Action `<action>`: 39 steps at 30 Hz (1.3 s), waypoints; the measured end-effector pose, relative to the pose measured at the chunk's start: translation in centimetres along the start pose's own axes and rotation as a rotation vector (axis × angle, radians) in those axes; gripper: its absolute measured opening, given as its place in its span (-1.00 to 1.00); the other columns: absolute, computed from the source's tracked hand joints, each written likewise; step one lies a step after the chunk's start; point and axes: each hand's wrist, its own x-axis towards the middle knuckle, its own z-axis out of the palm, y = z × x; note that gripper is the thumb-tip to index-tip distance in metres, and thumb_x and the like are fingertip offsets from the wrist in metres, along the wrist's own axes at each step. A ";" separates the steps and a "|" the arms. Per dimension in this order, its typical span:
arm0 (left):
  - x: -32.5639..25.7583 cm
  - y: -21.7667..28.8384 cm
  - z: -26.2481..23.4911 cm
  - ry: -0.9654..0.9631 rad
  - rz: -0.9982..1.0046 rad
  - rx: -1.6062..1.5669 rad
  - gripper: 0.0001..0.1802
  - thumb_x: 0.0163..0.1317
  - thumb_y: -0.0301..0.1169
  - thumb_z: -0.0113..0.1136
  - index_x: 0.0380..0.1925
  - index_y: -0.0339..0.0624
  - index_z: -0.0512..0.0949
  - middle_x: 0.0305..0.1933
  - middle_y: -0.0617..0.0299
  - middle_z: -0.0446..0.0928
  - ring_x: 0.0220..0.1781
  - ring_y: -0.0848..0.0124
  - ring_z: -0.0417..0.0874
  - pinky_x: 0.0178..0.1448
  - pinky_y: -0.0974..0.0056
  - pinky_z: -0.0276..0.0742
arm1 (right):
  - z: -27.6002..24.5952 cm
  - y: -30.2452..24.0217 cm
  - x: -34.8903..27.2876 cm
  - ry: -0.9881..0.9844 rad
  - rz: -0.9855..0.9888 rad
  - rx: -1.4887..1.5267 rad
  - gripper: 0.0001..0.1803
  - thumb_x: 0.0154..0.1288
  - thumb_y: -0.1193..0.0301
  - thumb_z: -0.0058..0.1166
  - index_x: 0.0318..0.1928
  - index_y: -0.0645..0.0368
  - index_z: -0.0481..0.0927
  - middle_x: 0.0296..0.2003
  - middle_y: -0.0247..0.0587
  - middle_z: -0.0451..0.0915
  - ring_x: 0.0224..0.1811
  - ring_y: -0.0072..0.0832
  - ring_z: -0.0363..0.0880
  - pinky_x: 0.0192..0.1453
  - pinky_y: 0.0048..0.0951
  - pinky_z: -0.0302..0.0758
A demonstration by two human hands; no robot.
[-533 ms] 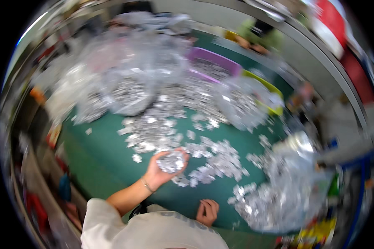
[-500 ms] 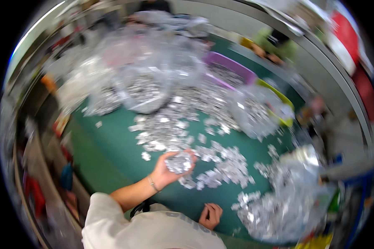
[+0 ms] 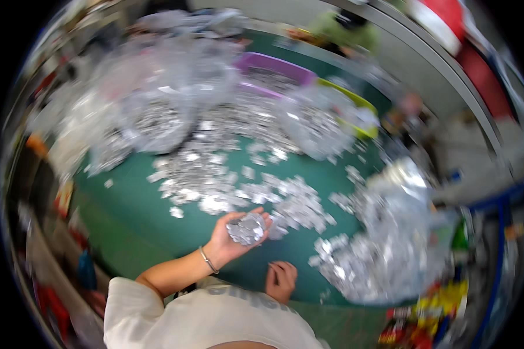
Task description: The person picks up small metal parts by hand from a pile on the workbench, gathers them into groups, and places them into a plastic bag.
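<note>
Silver pieces [image 3: 246, 229] facing mixed ways, long axes unclear, fill the cupped left hand [image 3: 232, 238], right hand [image 3: 280, 281] curled.

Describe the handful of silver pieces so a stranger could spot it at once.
Find the green table, then the person's left hand over its near side, a metal bracelet on the wrist. The handful of silver pieces sits in that upturned palm. The neighbouring silver pieces lie on the table; this clump alone is cupped in a hand.

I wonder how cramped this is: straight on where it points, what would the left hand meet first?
The left hand would probably meet the loose silvery pieces ahead; its height is unclear.
</note>
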 end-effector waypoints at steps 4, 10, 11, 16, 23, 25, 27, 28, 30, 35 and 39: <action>4.5 -6.6 5.9 -0.077 -0.232 0.150 -0.48 0.17 -0.37 0.01 0.17 -0.25 0.34 0.18 0.01 0.40 0.25 0.10 0.41 0.30 0.03 0.36 | -0.7 -0.5 0.3 0.005 0.061 0.004 -0.85 0.07 0.61 0.15 -0.28 0.24 0.61 -0.24 -0.15 0.54 -0.15 -0.14 0.51 -0.05 -0.22 0.41; 10.3 -22.9 17.1 -0.226 -0.503 0.283 -0.53 0.23 -0.34 -0.05 0.13 -0.30 0.34 0.13 -0.08 0.42 0.21 0.05 0.43 0.33 -0.05 0.34 | -0.8 0.0 -0.3 0.057 0.024 0.082 -0.84 0.11 0.62 0.13 -0.25 0.28 0.58 -0.24 -0.11 0.50 -0.14 -0.14 0.48 -0.05 -0.18 0.41; 10.6 -25.1 18.2 -0.179 -0.528 0.258 -0.55 0.23 -0.33 -0.06 0.11 -0.29 0.34 0.09 -0.10 0.43 0.19 0.04 0.44 0.31 -0.08 0.35 | -1.0 0.1 -0.5 0.060 0.028 0.093 -0.84 0.12 0.62 0.12 -0.24 0.28 0.57 -0.24 -0.09 0.49 -0.14 -0.13 0.47 -0.04 -0.18 0.41; 13.1 -32.1 19.1 -0.191 -0.514 0.251 -0.55 0.24 -0.26 -0.09 0.07 -0.27 0.36 0.00 -0.08 0.46 0.12 0.04 0.47 0.26 -0.13 0.36 | -1.6 -0.2 -0.4 0.045 0.048 0.172 -0.86 0.14 0.63 0.10 -0.24 0.32 0.55 -0.24 -0.05 0.49 -0.14 -0.10 0.46 -0.03 -0.19 0.42; 15.8 -29.9 16.7 -0.175 -0.362 0.680 -0.45 0.30 -0.21 -0.10 0.25 -0.24 0.24 0.21 -0.03 0.38 0.30 0.04 0.34 0.34 -0.26 0.14 | -1.5 0.1 -0.5 0.050 0.060 0.217 -0.87 0.14 0.65 0.08 -0.25 0.34 0.55 -0.25 -0.03 0.50 -0.17 -0.09 0.47 -0.05 -0.19 0.44; 15.3 -28.4 16.6 -0.173 -0.374 0.879 -0.43 0.32 -0.24 -0.08 0.29 -0.24 0.20 0.26 0.00 0.36 0.34 0.08 0.32 0.36 -0.22 0.16 | -1.4 -0.1 -0.2 0.034 0.056 0.209 -0.86 0.14 0.65 0.08 -0.25 0.33 0.57 -0.27 -0.03 0.50 -0.18 -0.09 0.47 -0.06 -0.20 0.44; 14.1 -27.1 15.8 -0.154 -0.317 1.155 -0.44 0.34 -0.27 -0.06 0.30 -0.24 0.20 0.27 0.02 0.36 0.33 0.14 0.35 0.35 -0.12 0.24 | -1.2 -0.3 -0.2 0.024 0.071 0.212 -0.85 0.13 0.65 0.09 -0.24 0.32 0.58 -0.27 -0.03 0.51 -0.18 -0.09 0.48 -0.05 -0.21 0.44; 12.2 -26.0 16.0 -0.410 -0.429 1.083 -0.49 0.36 -0.31 -0.05 0.27 -0.26 0.25 0.25 0.03 0.38 0.30 0.19 0.40 0.32 -0.01 0.31 | -1.4 -0.3 -0.3 0.045 0.100 0.196 -0.84 0.12 0.65 0.09 -0.24 0.31 0.58 -0.26 -0.02 0.52 -0.18 -0.09 0.49 -0.05 -0.21 0.44; 9.1 -22.9 15.8 -0.778 -0.485 1.053 -0.57 0.38 -0.36 -0.04 0.21 -0.29 0.34 0.21 0.05 0.42 0.23 0.25 0.47 0.26 0.15 0.41 | -1.5 -0.2 -0.5 0.053 0.133 0.202 -0.83 0.11 0.65 0.09 -0.24 0.29 0.59 -0.24 -0.02 0.53 -0.18 -0.08 0.49 -0.04 -0.22 0.44; 6.2 -9.7 10.1 -0.996 0.048 1.478 -0.64 0.36 -0.43 0.01 0.13 -0.30 0.43 0.12 0.07 0.50 0.19 0.33 0.50 0.22 0.24 0.45 | -2.5 -0.1 0.8 -0.053 0.153 0.177 -0.79 0.09 0.66 0.08 -0.21 0.27 0.59 -0.20 -0.01 0.55 -0.12 -0.08 0.50 0.01 -0.23 0.42; 4.5 1.1 1.1 -0.256 0.845 2.282 -0.55 0.29 -0.33 0.10 0.15 -0.25 0.41 0.24 -0.04 0.37 0.36 0.07 0.29 0.35 -0.01 0.24 | -2.7 0.8 5.2 -0.053 0.062 -0.006 -0.71 0.13 0.59 0.08 -0.09 0.28 0.53 -0.09 -0.01 0.52 0.02 -0.06 0.43 0.16 -0.15 0.31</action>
